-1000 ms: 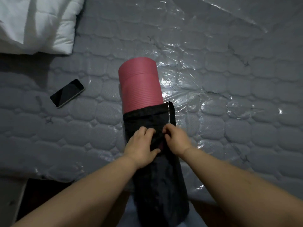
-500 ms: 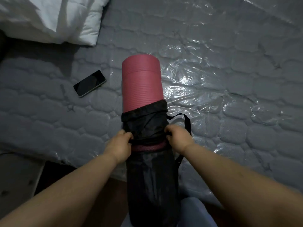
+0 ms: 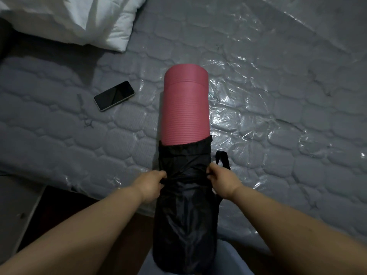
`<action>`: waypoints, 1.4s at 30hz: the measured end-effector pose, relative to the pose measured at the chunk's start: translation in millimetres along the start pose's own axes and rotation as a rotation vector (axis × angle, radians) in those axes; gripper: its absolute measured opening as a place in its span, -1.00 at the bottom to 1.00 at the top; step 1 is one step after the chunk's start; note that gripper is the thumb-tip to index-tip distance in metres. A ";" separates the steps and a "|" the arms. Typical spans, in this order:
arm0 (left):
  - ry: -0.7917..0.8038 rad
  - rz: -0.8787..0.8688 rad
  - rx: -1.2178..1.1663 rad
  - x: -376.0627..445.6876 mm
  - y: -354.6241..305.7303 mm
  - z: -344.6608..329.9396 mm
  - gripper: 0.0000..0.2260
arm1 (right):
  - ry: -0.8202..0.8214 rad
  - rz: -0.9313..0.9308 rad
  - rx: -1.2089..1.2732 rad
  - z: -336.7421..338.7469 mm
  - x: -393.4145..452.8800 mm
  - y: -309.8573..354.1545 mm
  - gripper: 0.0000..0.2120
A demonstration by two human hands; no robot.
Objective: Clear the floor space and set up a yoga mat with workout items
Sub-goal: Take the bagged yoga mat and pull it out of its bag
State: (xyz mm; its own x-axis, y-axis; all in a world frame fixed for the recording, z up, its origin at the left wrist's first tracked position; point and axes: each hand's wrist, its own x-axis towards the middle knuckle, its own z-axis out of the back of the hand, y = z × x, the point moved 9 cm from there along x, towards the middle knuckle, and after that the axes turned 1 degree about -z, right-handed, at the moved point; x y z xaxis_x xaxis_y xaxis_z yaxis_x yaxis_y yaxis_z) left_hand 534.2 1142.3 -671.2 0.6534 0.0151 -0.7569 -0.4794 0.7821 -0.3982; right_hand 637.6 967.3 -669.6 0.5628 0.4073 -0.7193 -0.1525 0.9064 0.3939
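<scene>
The pink yoga mat (image 3: 185,104) juts lengthwise out of the black bag (image 3: 185,211), pointing away; the left hand (image 3: 150,184) and right hand (image 3: 223,182) each pinch bunched bag fabric either side.

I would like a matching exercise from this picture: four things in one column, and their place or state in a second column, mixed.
Things:
1. yoga mat
2. phone
3. carry bag
4. duvet

Places or states:
A. white, top left corner
B. black, gripped by both hands
C. pink, rolled, half out of the bag
D. screen dark, lying left of the mat

Pairs: 1-C, 2-D, 3-B, 4-A
</scene>
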 end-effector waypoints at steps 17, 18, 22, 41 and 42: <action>-0.074 0.040 -0.082 6.1 -47.1 -16.9 -0.73 | -0.149 -0.010 0.023 37.8 -62.3 -20.3 -0.98; -0.117 0.053 -0.094 3.1 -46.3 -10.7 -0.75 | -0.150 0.016 0.027 38.0 -59.9 -9.8 -0.97; -0.340 0.016 -0.213 -13.0 -44.1 18.3 -0.60 | -0.102 0.181 0.137 22.3 -39.5 51.1 -0.87; -0.240 0.001 0.060 17.5 -52.2 34.9 -0.80 | -0.211 0.011 0.106 11.7 12.9 -14.4 -0.76; -0.237 0.012 0.070 20.3 -53.3 36.1 -0.85 | -0.227 0.037 0.099 12.6 13.7 -12.4 -0.80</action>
State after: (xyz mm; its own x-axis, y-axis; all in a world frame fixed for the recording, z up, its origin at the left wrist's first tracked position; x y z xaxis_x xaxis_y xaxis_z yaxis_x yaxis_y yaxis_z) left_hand 594.1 1123.4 -646.6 0.7710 0.1635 -0.6154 -0.4512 0.8223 -0.3467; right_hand 657.4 960.2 -677.1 0.7280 0.3945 -0.5608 -0.1023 0.8712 0.4801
